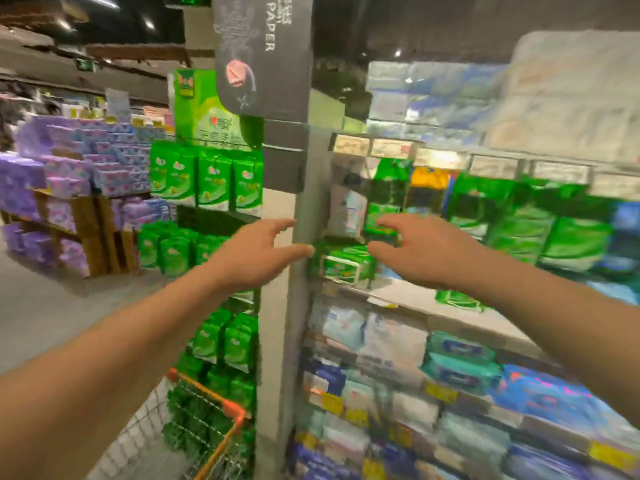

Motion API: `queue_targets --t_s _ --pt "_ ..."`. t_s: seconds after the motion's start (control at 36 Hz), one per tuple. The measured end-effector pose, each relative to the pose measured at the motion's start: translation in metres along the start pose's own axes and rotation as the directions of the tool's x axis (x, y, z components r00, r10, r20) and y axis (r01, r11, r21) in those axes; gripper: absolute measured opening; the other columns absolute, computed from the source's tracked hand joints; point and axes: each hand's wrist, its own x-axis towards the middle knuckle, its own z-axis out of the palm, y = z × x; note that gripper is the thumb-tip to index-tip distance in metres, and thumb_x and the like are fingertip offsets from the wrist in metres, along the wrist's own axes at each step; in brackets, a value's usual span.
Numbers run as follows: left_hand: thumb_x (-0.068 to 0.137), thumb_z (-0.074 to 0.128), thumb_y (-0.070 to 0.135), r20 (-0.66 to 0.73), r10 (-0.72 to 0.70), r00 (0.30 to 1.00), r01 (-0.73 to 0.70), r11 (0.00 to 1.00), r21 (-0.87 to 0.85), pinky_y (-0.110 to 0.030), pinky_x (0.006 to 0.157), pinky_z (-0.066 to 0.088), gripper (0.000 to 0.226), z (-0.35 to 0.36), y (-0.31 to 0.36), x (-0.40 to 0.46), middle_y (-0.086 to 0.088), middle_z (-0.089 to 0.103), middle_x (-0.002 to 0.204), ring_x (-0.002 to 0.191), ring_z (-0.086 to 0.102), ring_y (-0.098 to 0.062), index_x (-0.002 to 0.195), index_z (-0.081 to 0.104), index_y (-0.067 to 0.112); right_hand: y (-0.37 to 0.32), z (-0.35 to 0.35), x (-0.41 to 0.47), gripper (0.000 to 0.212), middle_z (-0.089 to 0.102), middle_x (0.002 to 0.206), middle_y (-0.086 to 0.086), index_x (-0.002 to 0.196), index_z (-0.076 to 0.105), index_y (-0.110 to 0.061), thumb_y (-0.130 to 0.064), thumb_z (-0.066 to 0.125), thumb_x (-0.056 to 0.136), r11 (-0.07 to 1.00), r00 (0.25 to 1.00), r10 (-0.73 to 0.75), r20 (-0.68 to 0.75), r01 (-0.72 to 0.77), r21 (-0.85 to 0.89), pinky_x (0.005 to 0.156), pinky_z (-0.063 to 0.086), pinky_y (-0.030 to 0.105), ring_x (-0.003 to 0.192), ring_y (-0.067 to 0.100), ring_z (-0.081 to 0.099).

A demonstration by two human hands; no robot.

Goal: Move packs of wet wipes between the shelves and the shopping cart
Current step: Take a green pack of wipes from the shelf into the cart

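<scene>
Both hands are reaching toward the shelf (398, 296), fingers spread and holding nothing: the left hand (256, 258) is hovering before a grey post (287, 306), the right hand (426, 251) just beside a green pack (346, 266) that is lying at the shelf's left end. More green packs (519, 220) are standing behind. The orange-rimmed cart (211, 420) is sitting low left, against the post.

A dark hanging sign (263, 53) reading "PAPER" is hanging at twelve o'clock above a grey pillar (277, 341). Purple packs (69, 161) are sitting stacked on brown display stands (100, 233) at nine o'clock. Large white bundles (571, 95), blurred, are filling the top shelf at two o'clock.
</scene>
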Motion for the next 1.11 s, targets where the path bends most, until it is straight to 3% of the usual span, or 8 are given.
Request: queue_targets --t_s 0.14,0.28,0.39,0.47,0.67,0.78,1.0,1.11 --pt "0.09 0.067 0.059 0.023 0.105 0.994 -0.103 0.993 -0.049 -0.029 0.111 0.035 0.071 0.045 0.07 0.028 -0.001 0.049 0.157 0.142 0.047 -0.021 0.152 0.048 0.03 0.082 -0.017 -0.034 0.06 0.05 0.152 0.003 0.151 0.043 -0.026 -0.056 0.048 0.098 0.991 0.993 0.121 -0.009 -0.121 -0.064 0.104 0.039 0.029 0.135 0.027 0.049" --pt "0.089 0.069 0.059 0.092 0.159 0.983 -0.15 0.984 -0.096 -0.031 0.114 0.036 0.076 0.094 0.12 0.054 -0.002 0.049 0.157 0.141 0.048 -0.02 0.153 0.048 0.023 0.144 -0.013 -0.043 0.052 0.058 0.141 0.011 0.137 0.054 -0.017 -0.053 0.05 0.098 0.978 0.979 0.204 0.005 -0.204 -0.046 0.102 0.044 0.039 0.126 0.033 0.054" --pt "0.078 0.062 0.07 0.148 0.18 0.972 -0.168 0.982 -0.089 -0.035 0.11 0.042 0.087 0.128 0.151 0.067 0.002 0.055 0.15 0.128 0.057 -0.02 0.152 0.048 0.026 0.195 0.003 -0.048 0.062 0.049 0.152 0.005 0.15 0.042 -0.023 -0.056 0.048 0.098 0.975 0.974 0.223 0.028 -0.223 -0.005 0.108 0.04 0.036 0.137 0.029 0.047" --pt "0.084 0.064 0.067 0.168 0.187 0.968 -0.176 0.981 -0.078 -0.036 0.115 0.036 0.081 0.153 0.167 0.078 0.004 0.049 0.157 0.141 0.048 -0.019 0.152 0.047 0.028 0.23 0.018 -0.051 0.068 0.041 0.158 0.004 0.155 0.034 -0.021 -0.056 0.048 0.098 0.972 0.971 0.233 0.05 -0.234 0.029 0.112 0.035 0.034 0.142 0.026 0.042" --pt "0.091 0.064 0.062 0.212 0.16 0.964 -0.148 0.986 -0.071 -0.035 0.113 0.035 0.072 0.201 0.195 0.097 0.004 0.044 0.16 0.143 0.045 -0.019 0.153 0.046 0.029 0.288 0.049 -0.052 0.065 0.045 0.153 0.01 0.154 0.035 -0.023 -0.055 0.047 0.099 0.961 0.955 0.266 0.131 -0.273 0.04 0.103 0.039 0.035 0.135 0.033 0.047" --pt "0.091 0.064 0.061 0.246 0.129 0.961 -0.113 0.99 -0.082 -0.034 0.112 0.035 0.072 0.223 0.199 0.106 0.005 0.044 0.16 0.142 0.045 -0.02 0.154 0.045 0.032 0.312 0.07 -0.048 0.064 0.042 0.155 0.012 0.153 0.035 -0.022 -0.054 0.047 0.099 0.953 0.941 0.278 0.193 -0.295 0.069 0.108 0.036 0.036 0.138 0.033 0.044" --pt "0.092 0.061 0.063 0.321 0.139 0.937 -0.131 0.99 -0.048 -0.039 0.118 0.032 0.074 0.256 0.187 0.139 0.004 0.042 0.161 0.146 0.04 -0.02 0.155 0.043 0.029 0.338 0.113 -0.03 0.07 0.026 0.165 0.0 0.158 0.027 -0.021 -0.053 0.048 0.099 0.95 0.936 0.276 0.22 -0.3 0.087 0.118 0.023 0.028 0.152 0.017 0.023" --pt "0.071 0.052 0.082 0.339 0.159 0.927 -0.147 0.987 -0.061 -0.044 0.118 0.036 0.094 0.266 0.175 0.161 0.006 0.046 0.159 0.144 0.044 -0.019 0.151 0.047 0.034 0.342 0.126 -0.016 0.069 0.024 0.165 0.002 0.158 0.027 -0.023 -0.052 0.049 0.099 0.936 0.922 0.321 0.217 -0.344 0.076 0.119 0.022 0.03 0.153 0.019 0.022"
